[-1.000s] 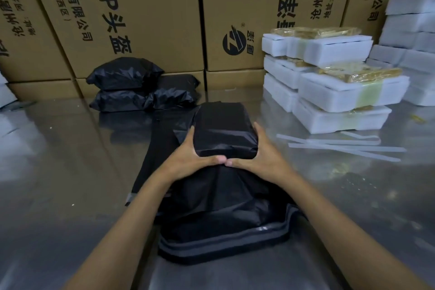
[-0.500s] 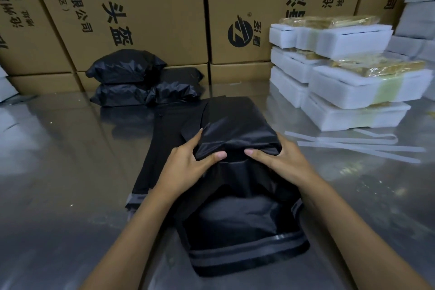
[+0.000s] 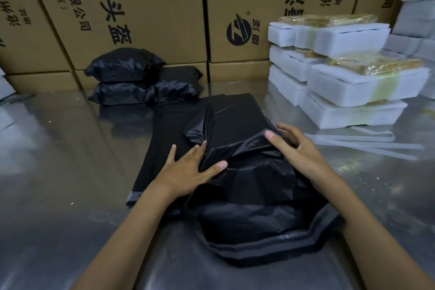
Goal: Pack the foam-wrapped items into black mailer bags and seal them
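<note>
Centrally: left hand [image 3: 188, 169], fingers straight and spread, pressed flat against the 9 o'clock side of the black mailer bag [image 3: 247, 172], thumb on its crumpled film. Right hand [image 3: 299, 150], fingers apart and loosely bent, resting on the bag's 3 o'clock shoulder. Bag lies mid-table, bulging with a boxy load, contents hidden; unsealed mouth gapes toward 6 o'clock, flap edge rippled. Flat empty mailers [image 3: 162, 148] lie beneath, showing at 9 o'clock. Steel table [image 3: 58, 160] open at 9 and 6 o'clock. Sealed black parcels [image 3: 136, 77] at 11 o'clock against cardboard cartons [image 3: 150, 7]. Foam-wrapped items [image 3: 348, 87] stacked at 2 o'clock; peeled strips [image 3: 367, 141] at 3 o'clock.
</note>
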{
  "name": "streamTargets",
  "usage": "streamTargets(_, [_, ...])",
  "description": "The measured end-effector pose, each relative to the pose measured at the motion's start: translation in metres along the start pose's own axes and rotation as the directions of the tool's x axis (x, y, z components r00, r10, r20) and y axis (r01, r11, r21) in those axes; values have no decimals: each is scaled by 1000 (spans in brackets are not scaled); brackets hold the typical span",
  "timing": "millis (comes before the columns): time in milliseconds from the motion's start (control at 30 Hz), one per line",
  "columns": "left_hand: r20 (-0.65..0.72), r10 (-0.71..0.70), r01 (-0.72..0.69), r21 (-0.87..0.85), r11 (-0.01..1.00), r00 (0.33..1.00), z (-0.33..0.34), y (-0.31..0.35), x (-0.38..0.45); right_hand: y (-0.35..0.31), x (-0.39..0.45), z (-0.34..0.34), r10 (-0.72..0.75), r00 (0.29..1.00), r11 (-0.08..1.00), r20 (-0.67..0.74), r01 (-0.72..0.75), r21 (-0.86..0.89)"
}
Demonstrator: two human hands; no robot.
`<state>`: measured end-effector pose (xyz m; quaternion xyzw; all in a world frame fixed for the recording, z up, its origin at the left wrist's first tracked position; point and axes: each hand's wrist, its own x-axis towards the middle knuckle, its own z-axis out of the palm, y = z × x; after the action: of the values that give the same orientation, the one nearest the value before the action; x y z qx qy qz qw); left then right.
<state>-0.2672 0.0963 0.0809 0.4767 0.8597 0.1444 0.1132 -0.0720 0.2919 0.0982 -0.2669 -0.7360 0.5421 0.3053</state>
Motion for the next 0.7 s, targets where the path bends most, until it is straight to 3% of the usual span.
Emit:
streamTargets(233, [-275,15,-89,-260,961,961,4,20,-6,5,-2,4,-111,993,974,50,119,-194])
streamTargets(333, [-355,1,-130,-341,931,935,-2,15,-9,8,-1,7,-212,977,964,10,211,-164])
streamTargets(533, [-50,-5,4,-28,1000,999,-5,-13,-14,11,-2,-4,-103,979,980,177,130,-149])
streamTargets(600, [-27,-25,25,19,1000,999,-5,-18,-11,11,-5,-9,-92,972,939,216,157,-306])
streamTargets(700, [-6,-51,51,58,997,999,-5,-20,-9,10,-8,-10,-109,967,777,232,229,-587])
